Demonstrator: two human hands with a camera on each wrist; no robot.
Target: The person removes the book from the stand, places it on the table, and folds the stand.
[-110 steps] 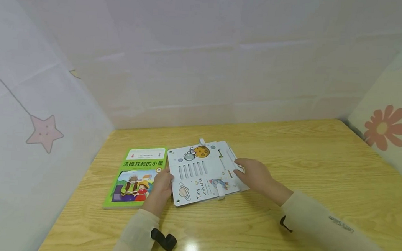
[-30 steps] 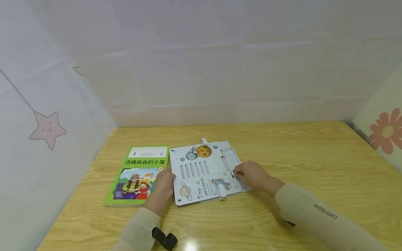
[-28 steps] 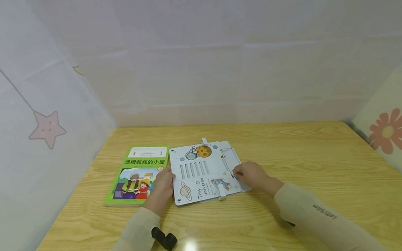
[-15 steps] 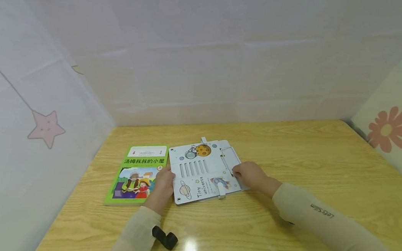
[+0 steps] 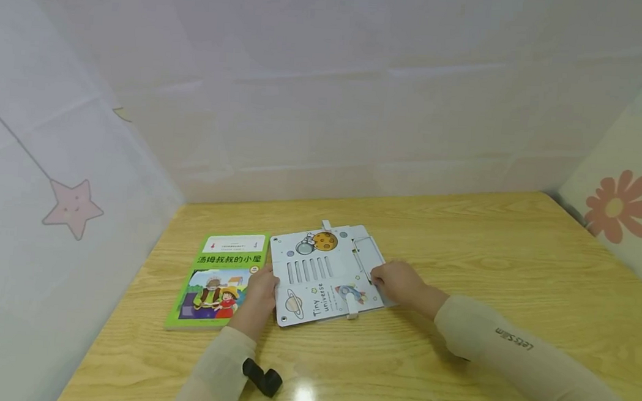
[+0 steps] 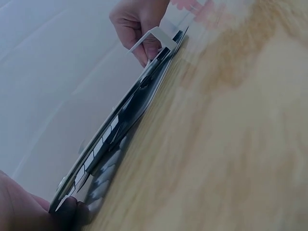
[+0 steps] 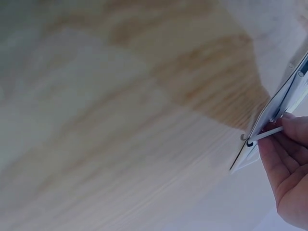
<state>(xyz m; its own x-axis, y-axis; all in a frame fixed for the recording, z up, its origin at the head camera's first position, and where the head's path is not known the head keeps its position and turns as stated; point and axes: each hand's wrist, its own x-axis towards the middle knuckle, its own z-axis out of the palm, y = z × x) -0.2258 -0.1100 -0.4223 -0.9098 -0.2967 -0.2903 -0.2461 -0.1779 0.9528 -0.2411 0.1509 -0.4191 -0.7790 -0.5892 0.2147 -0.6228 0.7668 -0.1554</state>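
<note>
A white folding book stand (image 5: 316, 274) printed with planets, a rocket and "Tiny universe" lies on the wooden table. My left hand (image 5: 260, 292) grips its left edge, thumb on top; in the left wrist view that edge is raised a little, with fingers beneath. At the right end, my right hand (image 5: 401, 285) pinches a thin white wire bracket (image 7: 269, 134) between thumb and fingers. White page clips (image 5: 352, 307) stick out from the near and far edges. Left of the stand lies a green-bordered book (image 5: 223, 259), partly covered by the left hand.
The wooden table (image 5: 489, 254) extends to the right and toward the front. A pale cloth wall (image 5: 326, 115) stands behind it, with side panels showing a pink star (image 5: 73, 208) and a red flower (image 5: 621, 206).
Since the earliest frame, my right hand has shifted from the stand's right edge to pinch the wire bracket, which now shows more fully. Over the last second, both hands have barely moved.
</note>
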